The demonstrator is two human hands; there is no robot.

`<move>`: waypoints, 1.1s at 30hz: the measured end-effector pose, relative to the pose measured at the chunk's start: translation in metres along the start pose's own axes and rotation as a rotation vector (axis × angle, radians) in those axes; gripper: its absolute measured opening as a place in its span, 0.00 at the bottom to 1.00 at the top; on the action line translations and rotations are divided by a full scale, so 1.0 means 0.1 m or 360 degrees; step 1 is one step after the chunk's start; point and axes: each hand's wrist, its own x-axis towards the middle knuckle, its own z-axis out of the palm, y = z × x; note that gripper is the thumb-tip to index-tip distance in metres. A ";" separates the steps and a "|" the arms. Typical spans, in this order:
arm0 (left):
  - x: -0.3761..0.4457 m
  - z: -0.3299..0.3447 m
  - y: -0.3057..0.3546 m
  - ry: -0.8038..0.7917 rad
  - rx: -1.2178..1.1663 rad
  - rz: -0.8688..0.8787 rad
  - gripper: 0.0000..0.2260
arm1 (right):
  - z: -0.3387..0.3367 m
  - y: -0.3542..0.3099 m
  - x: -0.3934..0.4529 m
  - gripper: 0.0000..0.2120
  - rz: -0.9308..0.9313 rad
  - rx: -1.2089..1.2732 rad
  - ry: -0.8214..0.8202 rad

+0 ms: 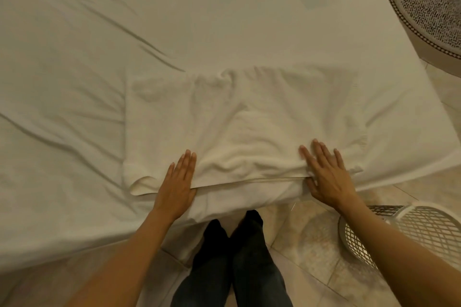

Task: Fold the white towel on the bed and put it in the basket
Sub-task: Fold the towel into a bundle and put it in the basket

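Observation:
The white towel [249,119] lies spread and wrinkled on the near corner of the bed [99,32], its near hem along the mattress edge. My left hand [178,182] lies flat, fingers together, on the towel's near hem left of centre, thumb tucked under the hem. My right hand [326,172] presses flat on the towel's near right part, fingers slightly apart, thumb under the hem. Down on the floor at the lower right stands a white mesh basket [369,239], partly hidden behind my right forearm.
The bed's white sheet is creased on the left. A round patterned rug [429,5] lies on the floor at the top right. My legs and dark socks [232,229] stand on the tiled floor [306,237] against the bed edge.

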 end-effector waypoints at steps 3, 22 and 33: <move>0.17 -0.04 0.23 0.0041 0.0004 0.0075 0.32 | 0.02 -0.17 0.10 0.40 -0.0121 0.0017 0.0024; 0.59 -0.20 0.36 0.0141 -0.0334 0.0123 0.31 | -0.14 -0.40 0.44 0.31 0.0206 0.0493 0.0028; 1.07 -0.19 0.49 -0.0362 -0.0140 0.0048 0.31 | 0.10 -0.56 0.71 0.28 0.0436 0.0472 -0.0230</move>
